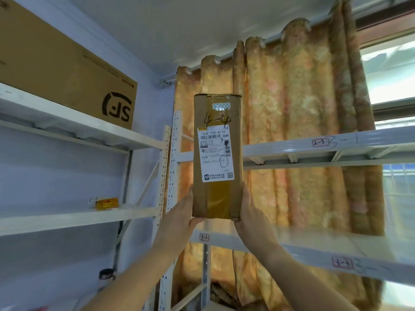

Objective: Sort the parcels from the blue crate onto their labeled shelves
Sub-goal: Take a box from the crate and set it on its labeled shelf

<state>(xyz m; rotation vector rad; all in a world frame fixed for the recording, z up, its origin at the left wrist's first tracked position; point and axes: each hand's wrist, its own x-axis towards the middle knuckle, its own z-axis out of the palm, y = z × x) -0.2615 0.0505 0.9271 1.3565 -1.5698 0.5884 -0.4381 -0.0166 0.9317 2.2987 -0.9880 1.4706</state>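
Parcel (pixel 216 153) marked 4-4 is being held up dead centre, its bottom end being clasped in the grip of left hand (pixel 182 212) and right hand (pixel 249 216). Only tag 2-3 (pixel 321 142) at 3 o'clock and tag 3-3 (pixel 341 263) at 5 are being shown, so it's seemingly not being shelved yet.

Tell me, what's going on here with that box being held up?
A person is holding a tall brown parcel upright, the left hand and right hand gripping its bottom end. The mark 4-4 is handwritten on it above the shipping label. It is in front of white shelves tagged 2-3, 3-2 and 3-3, and rests on none of them yet.
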